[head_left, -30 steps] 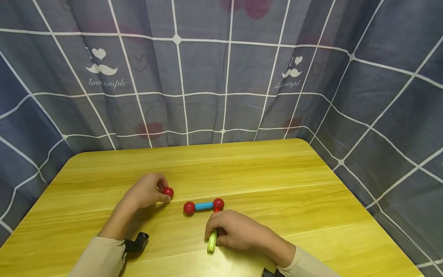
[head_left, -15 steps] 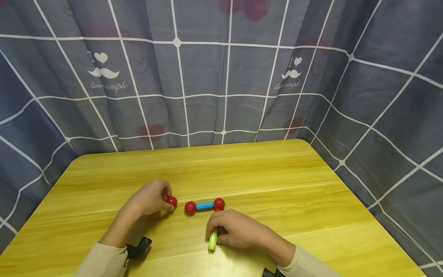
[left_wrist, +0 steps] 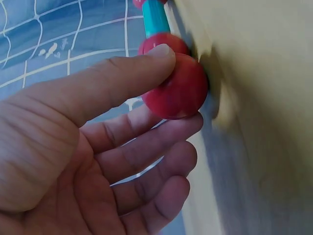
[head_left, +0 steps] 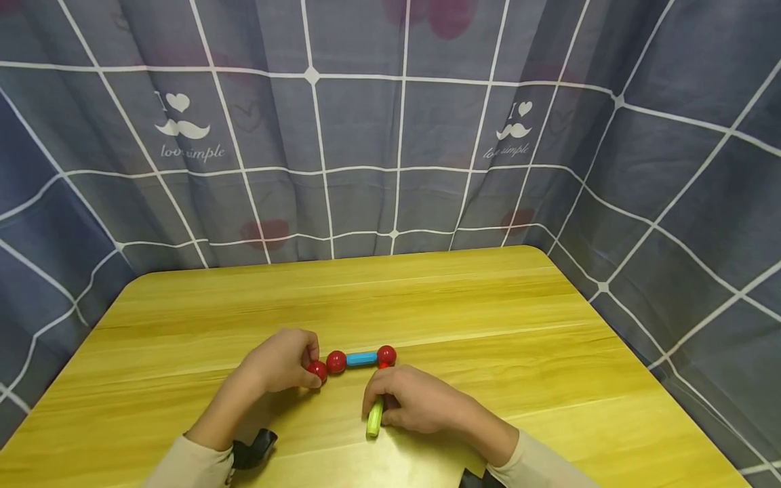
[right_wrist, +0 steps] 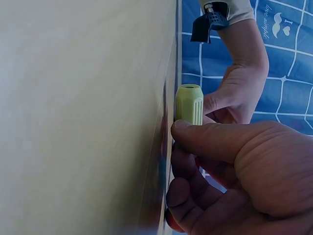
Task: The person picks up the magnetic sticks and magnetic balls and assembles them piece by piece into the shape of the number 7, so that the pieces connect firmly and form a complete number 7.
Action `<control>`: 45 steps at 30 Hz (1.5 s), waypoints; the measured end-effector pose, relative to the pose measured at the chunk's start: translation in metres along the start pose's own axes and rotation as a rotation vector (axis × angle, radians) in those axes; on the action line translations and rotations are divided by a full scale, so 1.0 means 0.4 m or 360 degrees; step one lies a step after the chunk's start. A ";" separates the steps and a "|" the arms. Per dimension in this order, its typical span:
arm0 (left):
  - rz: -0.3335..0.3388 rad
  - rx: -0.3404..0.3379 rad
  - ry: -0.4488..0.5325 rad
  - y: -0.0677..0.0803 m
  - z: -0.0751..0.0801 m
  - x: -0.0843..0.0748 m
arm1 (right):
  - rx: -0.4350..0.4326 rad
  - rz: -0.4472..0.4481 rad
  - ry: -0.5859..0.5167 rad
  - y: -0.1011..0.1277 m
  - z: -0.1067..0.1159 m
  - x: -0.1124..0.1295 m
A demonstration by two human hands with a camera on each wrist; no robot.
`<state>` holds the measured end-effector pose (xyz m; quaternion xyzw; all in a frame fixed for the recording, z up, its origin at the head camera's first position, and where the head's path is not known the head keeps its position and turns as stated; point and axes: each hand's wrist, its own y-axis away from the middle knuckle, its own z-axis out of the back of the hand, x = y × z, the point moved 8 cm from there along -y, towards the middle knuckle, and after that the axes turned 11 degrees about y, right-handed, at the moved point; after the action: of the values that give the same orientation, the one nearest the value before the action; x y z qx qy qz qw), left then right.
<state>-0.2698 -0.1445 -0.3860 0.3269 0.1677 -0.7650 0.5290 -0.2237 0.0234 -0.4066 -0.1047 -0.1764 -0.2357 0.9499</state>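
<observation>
— What's the left hand (head_left: 282, 360) doing?
— Its fingers (left_wrist: 122, 78) pinch a red ball (head_left: 317, 370), touching the end ball (head_left: 336, 361) of the blue rod (head_left: 361, 359) on the bench (head_left: 488, 318).
— The right hand (head_left: 415, 405)?
— Grips the green rod (head_left: 375, 417) (flat on the bench).

Head view downward over table (head_left: 549, 325); wrist views close, sideways.

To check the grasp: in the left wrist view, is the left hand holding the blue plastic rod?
No, the left hand pinches a red glossy ball between thumb and fingers, while the blue plastic rod lies beyond, untouched.
</observation>
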 end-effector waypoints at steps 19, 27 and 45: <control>-0.0120 0.0134 0.0015 0.028 -0.073 -0.073 | -0.0013 0.0008 -0.0019 -0.008 0.008 -0.014; -0.0135 0.0170 0.0049 0.055 -0.100 -0.098 | -0.0031 0.0021 -0.0003 -0.011 0.009 -0.011; -0.0249 0.0248 0.0024 0.085 -0.161 -0.146 | -0.0049 0.0020 0.0002 -0.014 0.011 -0.011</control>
<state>-0.2044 -0.0780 -0.3904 0.3586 0.1366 -0.8122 0.4394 -0.2312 0.0216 -0.4037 -0.1203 -0.1714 -0.2326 0.9498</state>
